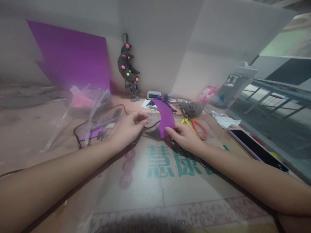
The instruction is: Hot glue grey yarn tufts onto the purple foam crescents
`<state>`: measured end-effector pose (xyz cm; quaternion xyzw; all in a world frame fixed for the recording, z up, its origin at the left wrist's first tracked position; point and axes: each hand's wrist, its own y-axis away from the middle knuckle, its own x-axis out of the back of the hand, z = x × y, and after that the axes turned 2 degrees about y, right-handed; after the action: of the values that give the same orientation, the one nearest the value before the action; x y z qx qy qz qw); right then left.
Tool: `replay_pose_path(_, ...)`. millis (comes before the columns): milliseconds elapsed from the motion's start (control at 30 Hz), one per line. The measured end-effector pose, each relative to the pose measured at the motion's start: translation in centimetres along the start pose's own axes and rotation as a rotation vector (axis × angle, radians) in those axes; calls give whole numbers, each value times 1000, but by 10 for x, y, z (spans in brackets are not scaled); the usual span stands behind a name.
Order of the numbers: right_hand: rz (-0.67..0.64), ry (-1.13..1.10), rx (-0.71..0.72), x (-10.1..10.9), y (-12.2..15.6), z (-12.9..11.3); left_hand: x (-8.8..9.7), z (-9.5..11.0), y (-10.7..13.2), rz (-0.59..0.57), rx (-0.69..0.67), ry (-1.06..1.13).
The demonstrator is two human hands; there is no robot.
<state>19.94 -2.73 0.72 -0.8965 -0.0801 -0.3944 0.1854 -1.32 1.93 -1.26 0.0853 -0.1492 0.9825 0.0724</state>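
A purple crescent-shaped piece of card (165, 115) stands upright in my right hand (183, 134), pinched near its lower end between thumb and fingers. To its left, my left hand (136, 124) is held with curved fingers, thumb and index slightly apart, and nothing shows between them. A dark grey shape (153, 132) lies behind the card's lower end, partly covered, so its kind is unclear. Just beyond my right hand are orange-handled scissors (201, 130) and a yellow-handled tool (188, 123). A blue glue gun (168, 103) lies behind the card, partly hidden.
A large purple sheet (73, 58) leans on the wall beside a hanging dark moon decoration (128, 69). Clear glue sticks (97, 108) lie left, near a black cord (75, 132). Grey yarn (193, 109), a white tissue (225, 121) and a phone (257, 149) are right.
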Motion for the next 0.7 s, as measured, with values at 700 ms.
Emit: replay_pose_path(700, 1, 16, 37, 0, 0, 1, 1, -2, 1, -52, -94, -201)
